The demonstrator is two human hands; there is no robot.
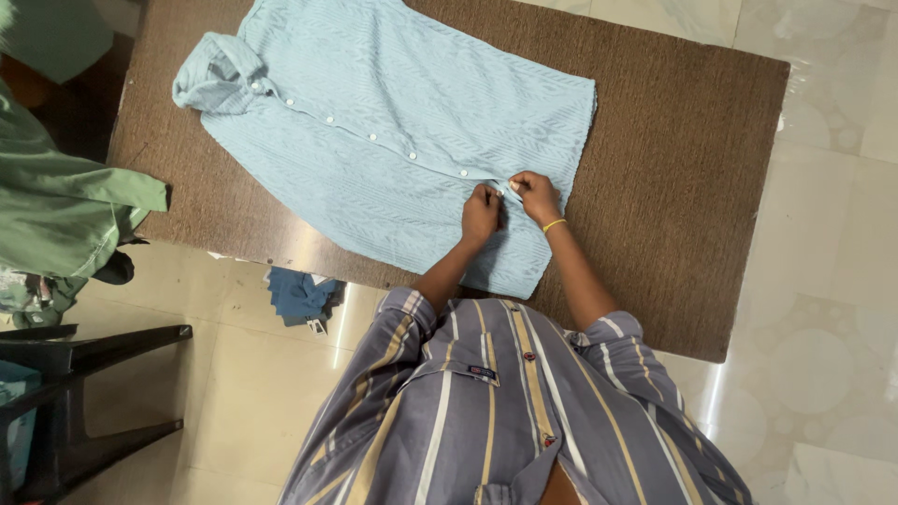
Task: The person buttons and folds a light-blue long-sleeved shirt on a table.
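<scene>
A light blue button-up shirt [393, 122] lies flat on a brown table [692, 150], collar toward the far left, placket with white buttons running diagonally. My left hand [481, 213] and my right hand [536, 194] meet at the lowest part of the placket near the hem, fingers pinched on the fabric at a button. A yellow band circles my right wrist. My striped grey and yellow shirt fills the bottom of the view.
Green garments [65, 201] hang over the table's left end. A blue cloth [301, 295] lies on the tiled floor under the table's near edge. A dark chair [65, 393] stands at lower left. Glossy floor tiles [832, 281] surround the table.
</scene>
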